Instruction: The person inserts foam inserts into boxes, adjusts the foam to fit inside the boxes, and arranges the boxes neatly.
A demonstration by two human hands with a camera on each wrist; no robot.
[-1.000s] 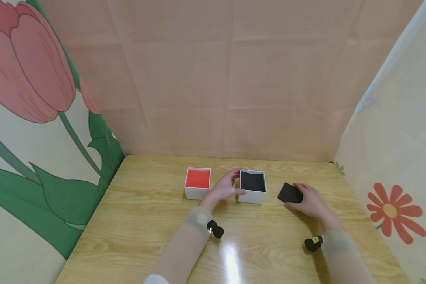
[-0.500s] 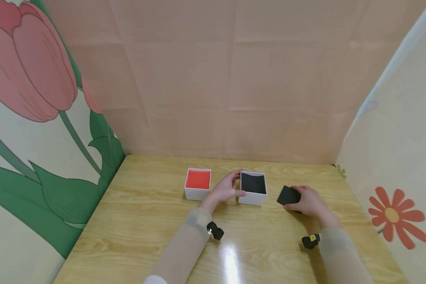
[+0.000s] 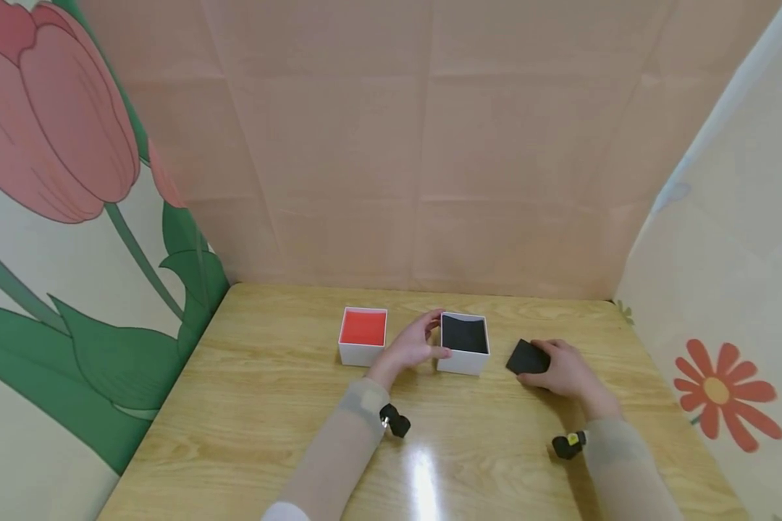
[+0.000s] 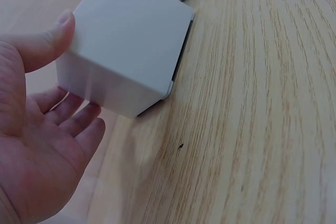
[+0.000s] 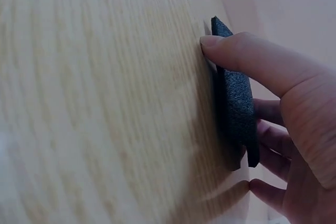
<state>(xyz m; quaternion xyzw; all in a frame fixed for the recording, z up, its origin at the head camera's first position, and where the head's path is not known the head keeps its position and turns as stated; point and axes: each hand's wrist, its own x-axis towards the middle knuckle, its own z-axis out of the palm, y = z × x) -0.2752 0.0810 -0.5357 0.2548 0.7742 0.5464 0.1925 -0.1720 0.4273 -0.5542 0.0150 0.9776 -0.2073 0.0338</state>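
A white square box (image 3: 463, 363) with a black lining or insert stands on the table. My left hand (image 3: 413, 344) holds its left side, thumb at the near corner and fingers toward the far one; the left wrist view also shows the thumb (image 4: 50, 45) on the white wall. To the right, my right hand (image 3: 565, 370) grips a flat black foam square (image 3: 528, 357) between thumb and fingers. Seen edge-on in the right wrist view, the foam square (image 5: 237, 100) looks thick and rough, with a notch at its lower end. Its far side is hidden.
A second white box (image 3: 362, 354), with red inside, stands left of my left hand. Both boxes rest on the wood-grain table (image 3: 267, 405). A pinkish cloth wall (image 3: 365, 145) rises behind the table, with flower-printed sheets at both sides.
My right hand and the black foam square have shifted slightly left and tilted; the hand covers more of the square now. My left hand and both boxes stay in place.
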